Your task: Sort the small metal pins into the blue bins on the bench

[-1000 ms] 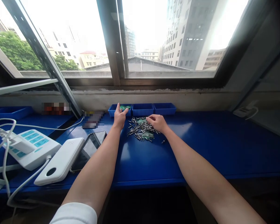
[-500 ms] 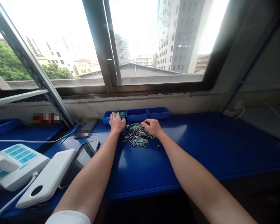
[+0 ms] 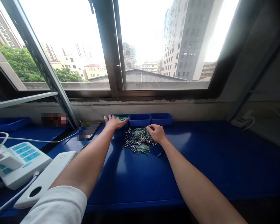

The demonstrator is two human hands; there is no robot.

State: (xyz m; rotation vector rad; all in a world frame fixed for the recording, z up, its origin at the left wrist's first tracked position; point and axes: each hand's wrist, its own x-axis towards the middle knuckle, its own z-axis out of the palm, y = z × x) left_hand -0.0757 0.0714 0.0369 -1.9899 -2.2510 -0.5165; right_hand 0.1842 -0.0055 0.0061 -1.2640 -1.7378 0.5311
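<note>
My left hand (image 3: 114,122) lies over the leftmost blue bin (image 3: 124,125), its fingers spread and holding nothing visible. Green pieces (image 3: 121,118) show inside that bin beside the thumb. My right hand (image 3: 157,133) is at the right edge of a loose pile of slim metal pins (image 3: 135,141), which look like blind rivets. Its fingers are curled with thumb and forefinger together; whatever they pinch is too small to make out. Flat green pieces (image 3: 144,147) lie among the pins. A single pin (image 3: 160,154) sits apart, near my right wrist.
Two more blue bins, a middle one (image 3: 140,119) and a right one (image 3: 162,119), stand along the wall. On the left are a phone (image 3: 93,130), a white power bank (image 3: 46,177), a power strip (image 3: 25,163) and white cables. A metal shelf post (image 3: 49,71) rises there.
My left hand has spread out flatter and shifted left across the bin. The right hand stays at the pile's edge, its fingers still curled. The camera view has shifted slightly.
</note>
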